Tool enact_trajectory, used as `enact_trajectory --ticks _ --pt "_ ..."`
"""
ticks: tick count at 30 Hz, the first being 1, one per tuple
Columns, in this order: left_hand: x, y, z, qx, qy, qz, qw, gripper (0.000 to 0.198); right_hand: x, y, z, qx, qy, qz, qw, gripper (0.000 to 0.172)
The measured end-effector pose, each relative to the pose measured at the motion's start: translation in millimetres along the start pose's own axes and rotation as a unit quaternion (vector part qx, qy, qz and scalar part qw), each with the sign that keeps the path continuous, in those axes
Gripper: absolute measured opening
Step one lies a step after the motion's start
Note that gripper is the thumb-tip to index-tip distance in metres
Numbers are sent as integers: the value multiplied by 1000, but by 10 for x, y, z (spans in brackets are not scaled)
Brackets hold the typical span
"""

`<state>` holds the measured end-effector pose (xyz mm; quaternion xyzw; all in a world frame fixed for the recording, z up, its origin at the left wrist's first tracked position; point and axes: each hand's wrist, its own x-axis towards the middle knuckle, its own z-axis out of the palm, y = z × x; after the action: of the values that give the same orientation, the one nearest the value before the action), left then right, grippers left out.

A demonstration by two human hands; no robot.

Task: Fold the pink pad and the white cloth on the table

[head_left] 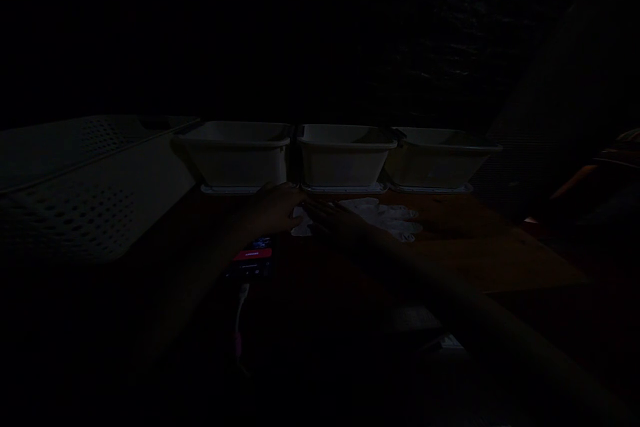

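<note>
The picture is very dark. A white glove (383, 214) lies spread on the wooden table, its fingers pointing right. My right hand (337, 219) rests flat across the glove with its fingers stretched out to the left. At the glove's left end is my left hand (277, 207), its thumb apart from the fingers and touching or close to the white material. Nothing shows held in either hand. Just below my left hand and partly covered by it, a phone (255, 264) with a lit screen lies on the table, with a cable (241, 304) running from its near end.
Three pale plastic tubs, a left tub (233, 164), a middle tub (343, 164) and a right tub (433, 167), stand in a row behind my hands. A large perforated basket (150, 194) is at the left. The wooden tabletop (480, 240) reaches right.
</note>
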<state>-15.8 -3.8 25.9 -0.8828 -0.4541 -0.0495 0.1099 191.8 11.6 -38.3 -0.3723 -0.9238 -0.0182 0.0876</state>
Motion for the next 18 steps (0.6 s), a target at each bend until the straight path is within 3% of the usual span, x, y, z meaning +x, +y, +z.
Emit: enact_trajectory --ticks 10,18 --pt "-19 4 -2 -7 -22 -3 1000 45 -48 29 -93 20 3 9 1000 62" --pt "-27 72 -81 -2 -48 -12 999 44 -222 0 -227 28 12 11 999 47"
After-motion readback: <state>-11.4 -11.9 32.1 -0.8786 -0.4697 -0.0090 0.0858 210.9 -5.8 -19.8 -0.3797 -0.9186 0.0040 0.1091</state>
